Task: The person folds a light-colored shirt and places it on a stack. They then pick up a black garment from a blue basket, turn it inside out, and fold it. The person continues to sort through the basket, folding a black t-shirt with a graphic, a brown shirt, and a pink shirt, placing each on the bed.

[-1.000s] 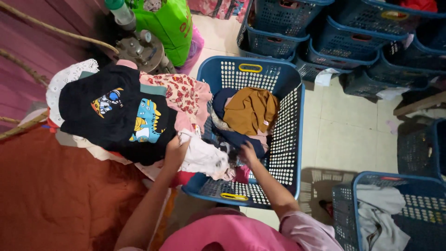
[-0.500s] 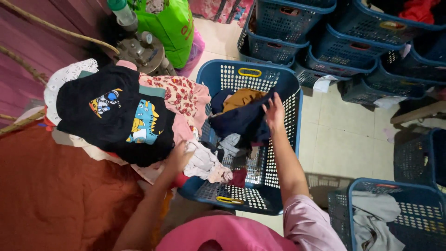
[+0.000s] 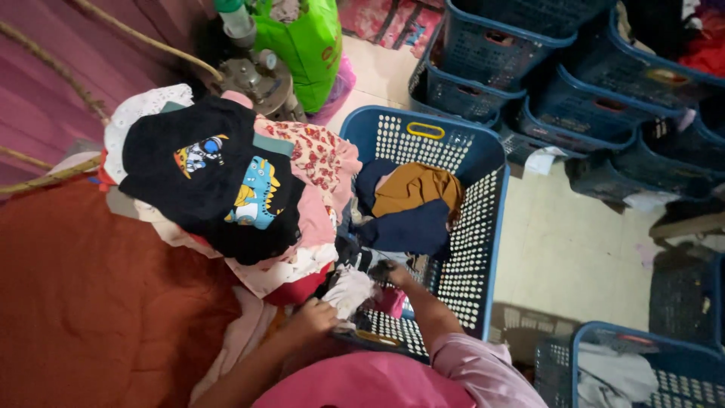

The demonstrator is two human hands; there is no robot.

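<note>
Your left hand (image 3: pixel 313 317) pinches a white cloth (image 3: pixel 349 289) at the near rim of the blue basket (image 3: pixel 495 227); your right hand (image 3: pixel 389 272) reaches inside, fingers curled among clothes, their grip unclear, beside 1 piled stack (image 3: pixel 226 189).

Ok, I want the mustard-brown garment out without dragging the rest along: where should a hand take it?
Probably the raised fold at the top of the mustard-brown garment, coming straight down from above. It lies crumpled on the navy clothing in the blue basket, so its upper folds are free while the basket walls block the sides.
</note>
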